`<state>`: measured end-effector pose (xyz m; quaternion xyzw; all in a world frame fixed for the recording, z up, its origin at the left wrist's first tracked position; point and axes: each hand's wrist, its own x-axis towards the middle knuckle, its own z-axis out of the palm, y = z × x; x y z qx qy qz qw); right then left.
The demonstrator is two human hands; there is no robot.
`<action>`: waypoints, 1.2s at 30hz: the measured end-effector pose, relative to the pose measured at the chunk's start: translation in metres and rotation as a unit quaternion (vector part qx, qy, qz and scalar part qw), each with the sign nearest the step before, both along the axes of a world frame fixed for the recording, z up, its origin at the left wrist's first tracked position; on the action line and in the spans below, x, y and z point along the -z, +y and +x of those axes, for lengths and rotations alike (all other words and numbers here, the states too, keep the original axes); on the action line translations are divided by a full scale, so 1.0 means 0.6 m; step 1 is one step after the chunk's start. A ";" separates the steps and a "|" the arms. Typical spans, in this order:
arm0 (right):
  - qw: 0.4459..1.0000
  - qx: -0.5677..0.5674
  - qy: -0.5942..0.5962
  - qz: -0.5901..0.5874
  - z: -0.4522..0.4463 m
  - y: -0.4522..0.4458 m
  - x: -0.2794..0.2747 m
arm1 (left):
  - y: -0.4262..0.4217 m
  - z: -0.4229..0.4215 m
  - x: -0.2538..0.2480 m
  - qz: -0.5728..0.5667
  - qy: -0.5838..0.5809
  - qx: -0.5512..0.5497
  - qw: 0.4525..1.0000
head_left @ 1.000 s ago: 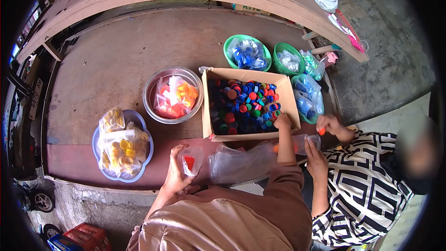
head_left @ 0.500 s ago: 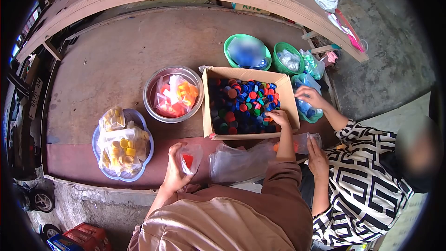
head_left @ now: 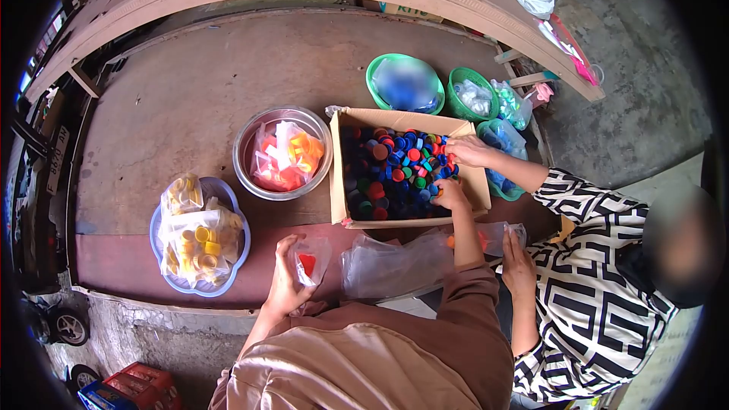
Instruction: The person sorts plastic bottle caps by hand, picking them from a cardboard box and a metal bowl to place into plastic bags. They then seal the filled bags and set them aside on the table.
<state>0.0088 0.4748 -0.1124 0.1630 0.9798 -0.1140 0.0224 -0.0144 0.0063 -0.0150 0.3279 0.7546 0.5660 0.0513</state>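
"What's just changed?"

"The co-worker's hand (head_left: 472, 153). Half a second ago it was over the green tub (head_left: 507, 194); now it's in the box (head_left: 475, 181), just beyond your right hand (head_left: 453, 196). So two hands share that end of the caps (head_left: 396, 156)."

"And my right?"

"Fingers bent down among the caps, drawn slightly nearer you. I can't tell if one is pinched."

"My left?"

"Your left hand (head_left: 284, 281) hasn't shifted. It's gripping a small bag (head_left: 323, 252) by the side, with a red piece (head_left: 307, 263) showing inside."

"Edges?"

"The box's front rim runs below your right hand, under the forearm; its right wall rises just beside that hand. Flat bags (head_left: 387, 266) lie between your two hands, and the co-worker's other hand (head_left: 519, 262) rests at their far end, right of your forearm."

"Where is there room?"

"Around your left: bare table (head_left: 262, 220) lies ahead of it, up to the metal bowl (head_left: 244, 171), and out left toward the blue tray (head_left: 156, 237). Your right is tighter, between wall and neighbour."
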 end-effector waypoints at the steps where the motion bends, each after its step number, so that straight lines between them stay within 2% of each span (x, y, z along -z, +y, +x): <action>1: 1.000 0.010 -0.001 -0.029 -0.002 0.003 -0.002 | 0.002 -0.001 0.001 0.000 -0.001 0.002 1.000; 3: 0.996 0.030 -0.001 -0.085 -0.005 0.004 -0.010 | 0.008 -0.002 0.002 -0.001 0.002 0.006 1.000; 6: 0.943 0.077 0.287 -0.151 -0.021 -0.059 -0.057 | 0.013 -0.008 0.006 -0.006 0.004 0.012 1.000; 7: 0.891 0.134 0.320 -0.292 -0.032 -0.113 -0.091 | 0.015 -0.009 0.013 -0.004 -0.005 0.016 1.000; 8: 0.826 0.106 0.375 -0.408 -0.038 -0.171 -0.112 | 0.016 -0.011 0.016 -0.002 -0.015 0.022 1.000; 9: 0.758 0.103 0.366 -0.530 -0.039 -0.241 -0.151 | 0.019 -0.016 0.016 -0.005 -0.011 0.028 1.000; 11: 0.737 0.012 0.298 -0.607 -0.033 -0.356 -0.213 | 0.025 -0.024 0.013 -0.012 -0.003 0.041 0.999; 13: 0.811 -0.216 0.337 -0.427 -0.037 -0.423 -0.240 | 0.036 -0.031 0.008 0.007 -0.013 0.055 0.998; 15: 0.814 -0.303 0.194 -0.457 -0.030 -0.468 -0.246 | 0.038 -0.041 0.006 0.017 -0.014 0.066 0.998; 16: 0.814 -0.301 0.213 -0.448 -0.030 -0.475 -0.241 | 0.036 -0.045 0.006 0.019 -0.011 0.070 0.997; 17: 0.803 -0.274 0.272 -0.455 -0.041 -0.459 -0.244 | 0.035 -0.049 0.006 0.022 -0.009 0.073 0.997; 20: 0.882 -0.088 0.353 -0.299 -0.065 -0.320 -0.218 | 0.036 -0.062 0.003 0.017 0.013 0.053 0.998; 21: 0.916 0.082 0.264 -0.290 -0.056 -0.268 -0.199 | 0.033 -0.065 0.000 0.012 0.014 0.048 0.999; 22: 0.976 0.115 0.161 -0.087 -0.045 -0.202 -0.174 | 0.032 -0.067 0.000 0.013 0.016 0.047 0.999; 23: 0.984 0.180 -0.014 -0.013 -0.032 -0.139 -0.137 | 0.031 -0.069 0.001 0.013 0.015 0.050 0.999; 25: 0.944 0.264 -0.189 0.055 -0.008 -0.037 -0.046 | 0.032 -0.073 0.004 0.014 0.013 0.055 0.998; 27: 0.941 0.268 -0.202 0.040 0.024 0.029 0.037 | 0.035 -0.073 0.007 0.013 0.008 0.058 0.998; 28: 0.940 0.269 -0.208 0.032 0.024 0.035 0.040 | 0.037 -0.073 0.008 0.013 0.004 0.058 0.998; 29: 0.929 0.255 -0.266 0.024 0.020 0.044 0.042 | 0.038 -0.073 0.009 0.010 0.004 0.056 0.998; 31: 0.898 0.226 -0.377 0.004 -0.004 0.034 0.003 | 0.038 -0.073 0.010 0.002 0.003 0.053 0.999; 34: 0.893 0.201 -0.404 0.007 -0.010 0.025 -0.001 | 0.040 -0.074 0.015 0.004 -0.010 0.052 0.999; 36: 0.900 0.234 -0.366 0.041 -0.012 0.009 -0.020 | 0.044 -0.077 0.017 0.002 -0.008 0.059 0.998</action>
